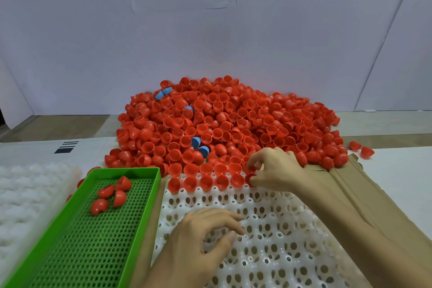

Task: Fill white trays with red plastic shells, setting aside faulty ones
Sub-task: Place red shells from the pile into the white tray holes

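Note:
A big heap of red plastic shells lies at the back of the table. In front of it sits a white tray with round pockets; its far row holds several red shells. My right hand is at the right end of that row, its fingers curled round a red shell at the tray's far edge. Loosely curled and holding nothing, my left hand rests on the tray's empty pockets. A green perforated tray to the left holds several red shells.
A few blue shells are mixed into the heap. More white trays lie at the far left. Brown cardboard lies under the white tray at the right. Two stray red shells sit to the right of the heap. A white wall with a paper sign stands behind.

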